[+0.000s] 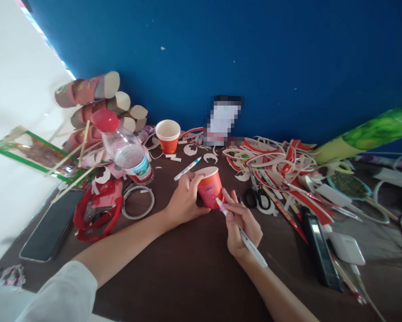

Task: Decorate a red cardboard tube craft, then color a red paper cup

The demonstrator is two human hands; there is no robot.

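Note:
A red paper cup with a pinkish patch on its side is gripped at its left by my left hand, thumb below and fingers near the rim. It leans slightly over the dark table. My right hand holds a white marker like a pen, its pink tip end against or very close to the cup's lower side. Just behind the cup lies another white marker with a blue-green end. Black-handled scissors rest to the right of the cup.
Stacked paper cups stand behind, near a water bottle. On the left are a phone, red band and tape ring. Paper strips pile up at right, beside a black case. A pixelated upright screen leans against the blue wall.

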